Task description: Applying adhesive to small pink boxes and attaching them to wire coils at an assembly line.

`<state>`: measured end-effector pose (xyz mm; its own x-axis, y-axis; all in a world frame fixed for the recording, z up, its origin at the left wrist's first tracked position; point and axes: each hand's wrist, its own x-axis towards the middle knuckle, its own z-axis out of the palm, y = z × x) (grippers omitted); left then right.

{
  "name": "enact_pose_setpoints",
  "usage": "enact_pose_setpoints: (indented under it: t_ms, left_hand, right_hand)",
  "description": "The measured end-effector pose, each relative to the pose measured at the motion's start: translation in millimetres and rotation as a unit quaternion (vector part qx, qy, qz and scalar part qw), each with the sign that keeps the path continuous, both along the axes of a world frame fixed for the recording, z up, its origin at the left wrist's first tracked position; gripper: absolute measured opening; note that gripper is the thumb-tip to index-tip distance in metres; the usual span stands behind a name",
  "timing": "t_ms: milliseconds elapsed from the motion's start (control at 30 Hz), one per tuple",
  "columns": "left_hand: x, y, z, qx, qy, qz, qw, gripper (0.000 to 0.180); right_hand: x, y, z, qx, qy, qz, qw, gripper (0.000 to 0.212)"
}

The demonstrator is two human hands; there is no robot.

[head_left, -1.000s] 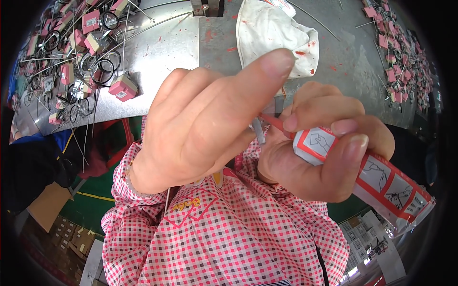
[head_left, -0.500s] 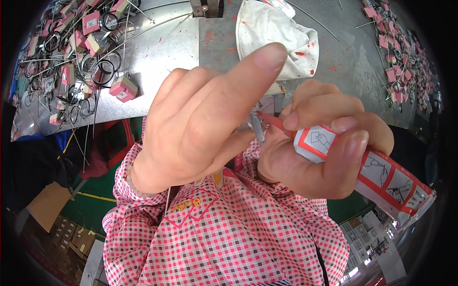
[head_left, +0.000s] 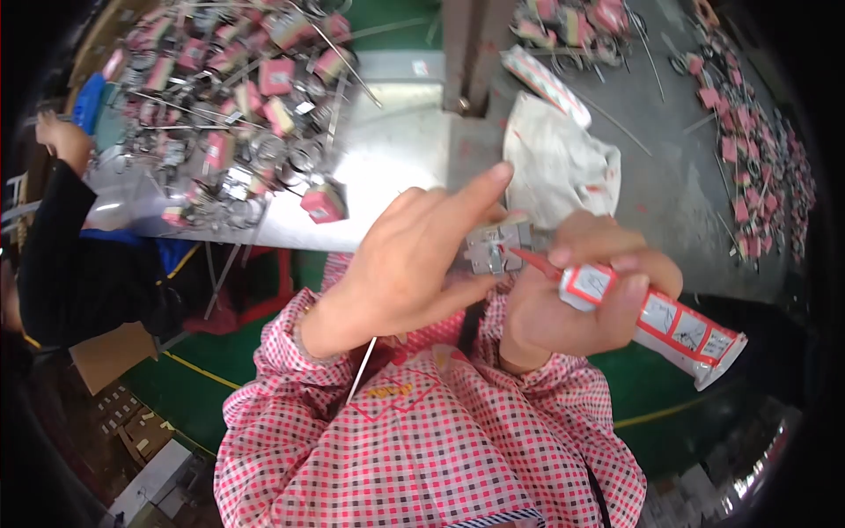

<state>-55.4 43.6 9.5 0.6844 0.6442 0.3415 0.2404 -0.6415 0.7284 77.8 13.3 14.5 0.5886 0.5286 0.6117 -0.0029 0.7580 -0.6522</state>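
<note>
At the far left we see a co-worker's hand (head_left: 66,139) at the bench edge, beside a heap of pink-and-cream units (head_left: 276,77) tangled with wire coils and thin rods. One pink block (head_left: 323,203) sits at the heap's near corner, on the bench (head_left: 387,145).

Next comes our left hand (head_left: 396,260), closed on a small metal-faced part (head_left: 489,249), its index finger stretched out past it. The part is up off the bench, in front of our chest, its metal face turned toward us.

At that face is the red nozzle (head_left: 539,263) of a white-and-red tube (head_left: 673,324) — touching or just short of it, we cannot tell. Behind lies a crumpled, red-stained white cloth (head_left: 559,163). Our right hand (head_left: 585,327) is wrapped around the tube, thumb and fingers clamped on its body.

We judge the step in hand to be working the tip at one spot on the metal face. The next move seems to call for a steady left pinch, careful aim and light, even pressure — too hard a squeeze could smear the face.
</note>
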Motion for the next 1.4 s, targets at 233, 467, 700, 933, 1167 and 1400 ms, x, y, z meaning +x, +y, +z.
enact_pose_setpoints:
  t_ms: [233, 467, 700, 933, 1167, 1400]
  left_hand:
    - [-52, 45, 23, 0.102, -0.066, 0.22, 0.968, 0.083]
    - [-211, 221, 108, 0.383, 0.129, 0.559, 0.724, 0.053]
    - [-161, 300, 141, 0.388, 0.491, 0.329, 0.707, 0.028]
    - [117, 303, 60, 0.29, 0.217, -0.003, 0.932, 0.029]
    - [160, 320, 49, 0.266, 0.309, -0.035, 0.912, 0.036]
    - [71, 336, 88, 0.534, 0.195, 0.046, 0.822, 0.028]
  right_hand:
    - [14, 8, 17, 0.03, 0.114, -0.068, 0.991, 0.025]
    - [42, 25, -7, -0.071, 0.189, -0.163, 0.966, 0.016]
    - [74, 33, -26, -0.106, 0.237, -0.159, 0.953, 0.013]
    - [91, 38, -44, -0.138, 0.224, -0.182, 0.947, 0.013]
    - [108, 32, -50, -0.142, 0.253, -0.209, 0.934, 0.015]
    - [109, 25, -43, -0.13, 0.322, -0.17, 0.922, 0.014]
